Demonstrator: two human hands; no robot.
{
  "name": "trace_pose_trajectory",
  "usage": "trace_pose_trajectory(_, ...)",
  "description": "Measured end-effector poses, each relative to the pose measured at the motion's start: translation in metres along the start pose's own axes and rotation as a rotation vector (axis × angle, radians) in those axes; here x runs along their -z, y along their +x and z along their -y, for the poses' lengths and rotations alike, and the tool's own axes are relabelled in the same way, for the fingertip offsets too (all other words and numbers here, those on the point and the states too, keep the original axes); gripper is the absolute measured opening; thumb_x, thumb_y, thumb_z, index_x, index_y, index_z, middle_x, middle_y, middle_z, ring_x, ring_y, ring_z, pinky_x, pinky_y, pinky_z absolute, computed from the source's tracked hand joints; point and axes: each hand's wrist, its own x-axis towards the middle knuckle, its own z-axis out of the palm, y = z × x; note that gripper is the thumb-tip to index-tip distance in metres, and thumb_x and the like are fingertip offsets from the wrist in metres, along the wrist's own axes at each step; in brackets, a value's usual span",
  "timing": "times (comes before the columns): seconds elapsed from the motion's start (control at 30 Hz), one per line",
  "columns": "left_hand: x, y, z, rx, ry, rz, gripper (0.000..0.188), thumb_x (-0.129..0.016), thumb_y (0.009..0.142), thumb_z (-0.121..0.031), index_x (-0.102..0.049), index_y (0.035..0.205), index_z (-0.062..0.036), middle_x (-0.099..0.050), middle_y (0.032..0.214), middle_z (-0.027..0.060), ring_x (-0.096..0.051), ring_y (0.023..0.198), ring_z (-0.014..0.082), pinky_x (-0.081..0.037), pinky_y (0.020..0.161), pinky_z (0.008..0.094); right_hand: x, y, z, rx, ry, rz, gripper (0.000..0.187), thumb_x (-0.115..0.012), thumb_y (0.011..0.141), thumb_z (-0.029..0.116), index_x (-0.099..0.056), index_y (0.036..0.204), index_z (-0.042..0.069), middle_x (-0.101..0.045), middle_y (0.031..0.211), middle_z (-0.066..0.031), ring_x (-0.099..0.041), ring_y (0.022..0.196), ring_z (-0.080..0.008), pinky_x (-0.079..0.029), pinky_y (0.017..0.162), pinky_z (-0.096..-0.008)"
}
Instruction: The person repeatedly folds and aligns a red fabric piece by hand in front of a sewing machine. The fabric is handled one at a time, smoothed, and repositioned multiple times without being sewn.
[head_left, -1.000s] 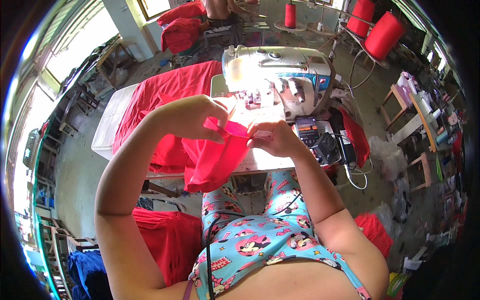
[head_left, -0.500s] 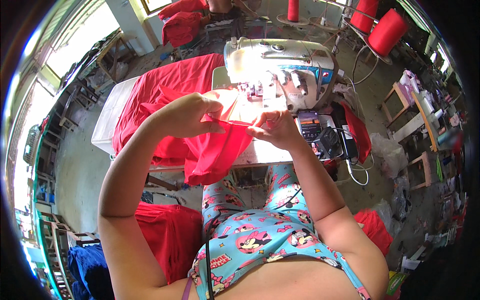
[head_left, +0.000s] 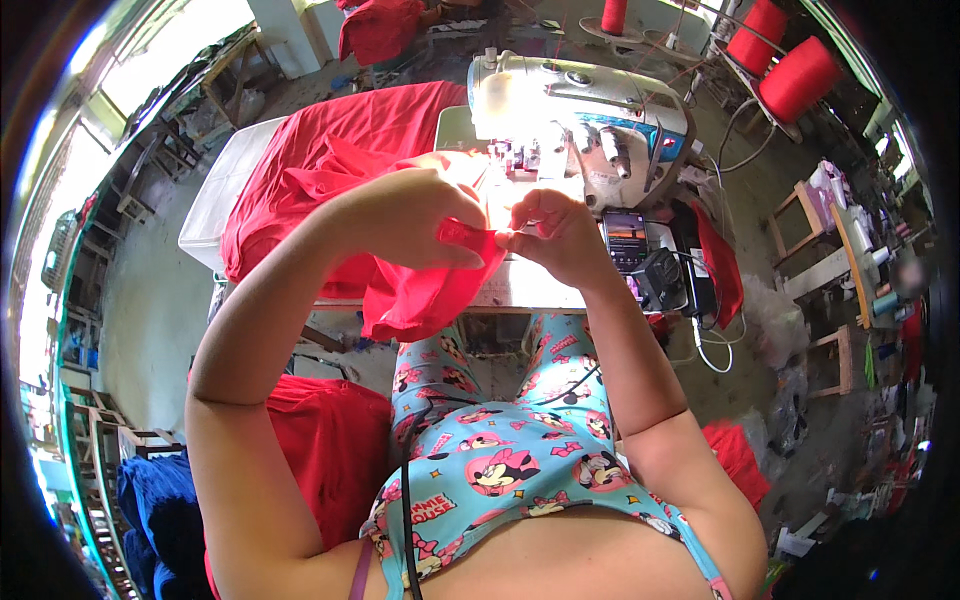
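Both my hands hold a piece of red fabric point(head_left: 430, 298) in front of the sewing machine point(head_left: 600, 115). My left hand point(head_left: 420, 215) is curled around the cloth, its fingers partly hidden, and the red edge shows between thumb and fingers. With thumb and forefinger, my right hand point(head_left: 548, 232) pinches the end of that edge. The rest of the piece hangs down past the table's front edge. A bright lamp glares over the machine's needle area, washing out detail there.
More red cloth point(head_left: 350, 130) lies spread on the table's left side. Right of my hand are a phone point(head_left: 626, 240) and a black adapter point(head_left: 660, 278) with cables. Red thread cones point(head_left: 798, 78) stand at the upper right. Red fabric point(head_left: 330, 460) is heaped by my left side.
My left hand has turned and closed further over the cloth, and the stretch of edge between the hands is shorter. The whole view has shifted slightly.
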Motion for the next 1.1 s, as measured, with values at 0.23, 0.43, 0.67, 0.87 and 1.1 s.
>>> trace_pose_trajectory(0.23,0.015,-0.006,0.005,0.261,0.093,-0.340,0.019,-0.066,0.079,-0.016,-0.062,0.069,0.0000,-0.057,0.064,0.0143,-0.058,0.060,0.0291,-0.044,0.055,0.0385,-0.014,0.006,0.010,-0.081,-0.570,-0.175,0.011,-0.061,0.085,0.010,-0.061,0.091,0.002,-0.063,0.088,-0.0108,-0.062,0.085,-0.0198,-0.052,0.075,-0.0340)
trace_pose_trajectory(0.43,0.022,0.001,0.014,0.247,0.053,-0.301,0.020,-0.065,0.079,-0.020,-0.063,0.066,-0.0046,-0.056,0.060,0.0122,-0.058,0.058,0.0276,-0.044,0.054,0.0361,-0.082,0.051,-0.080,-0.075,-0.867,0.602,0.033,-0.066,0.075,0.028,-0.065,0.099,0.004,-0.065,0.094,-0.0178,-0.062,0.094,-0.0333,-0.051,0.081,-0.0399)
trace_pose_trajectory(0.67,-0.045,-0.030,0.001,0.096,0.153,-0.009,0.018,-0.068,0.073,-0.018,-0.057,0.060,-0.0102,-0.060,0.063,0.0062,-0.060,0.062,0.0256,-0.047,0.055,0.0372,-0.109,0.040,-0.157,-0.191,-0.894,0.448,0.029,-0.066,0.076,0.020,-0.063,0.100,0.004,-0.064,0.087,-0.0155,-0.063,0.089,-0.0307,-0.051,0.080,-0.0372)
trace_pose_trajectory(0.87,-0.032,-0.034,-0.002,-0.009,0.071,-0.280,0.023,-0.071,0.073,-0.017,-0.054,0.061,-0.0080,-0.052,0.060,0.0069,-0.056,0.057,0.0270,-0.044,0.050,0.0380,-0.055,0.000,-0.116,0.128,-0.485,-0.163,0.027,-0.066,0.077,0.013,-0.062,0.102,0.003,-0.062,0.082,-0.0135,-0.064,0.085,-0.0285,-0.051,0.079,-0.0350)
trace_pose_trajectory(1.1,0.015,-0.015,0.016,0.061,-0.033,-0.268,0.028,-0.070,0.076,-0.011,-0.051,0.058,-0.0014,-0.047,0.054,0.0102,-0.051,0.051,0.0259,-0.040,0.049,0.0354,-0.016,0.036,-0.076,0.181,-0.784,-0.424,0.027,-0.057,0.069,0.002,-0.065,0.094,0.004,-0.062,0.080,-0.0163,-0.058,0.074,-0.0332,-0.048,0.069,-0.0389)
